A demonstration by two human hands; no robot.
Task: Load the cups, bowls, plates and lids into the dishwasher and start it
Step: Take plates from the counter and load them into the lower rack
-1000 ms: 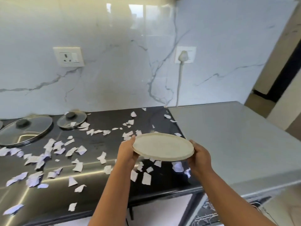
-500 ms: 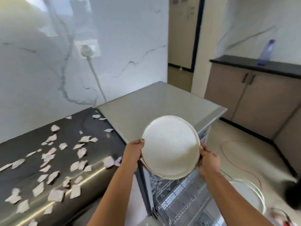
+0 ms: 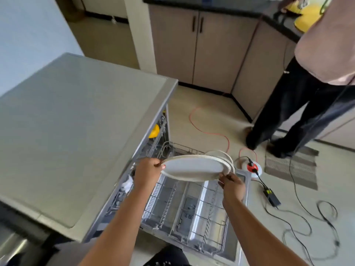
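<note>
Holding plate between left hand and right hand, apparently above rack.

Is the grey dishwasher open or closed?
Open. The grey dishwasher has its wire rack pulled out in front, beneath the round white plate gripped by the left hand and right hand.

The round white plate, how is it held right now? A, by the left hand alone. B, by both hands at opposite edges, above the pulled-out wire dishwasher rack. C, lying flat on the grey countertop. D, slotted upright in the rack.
B: the left hand and the right hand grip opposite rims of the round white plate, held over the pulled-out wire dishwasher rack.
</note>
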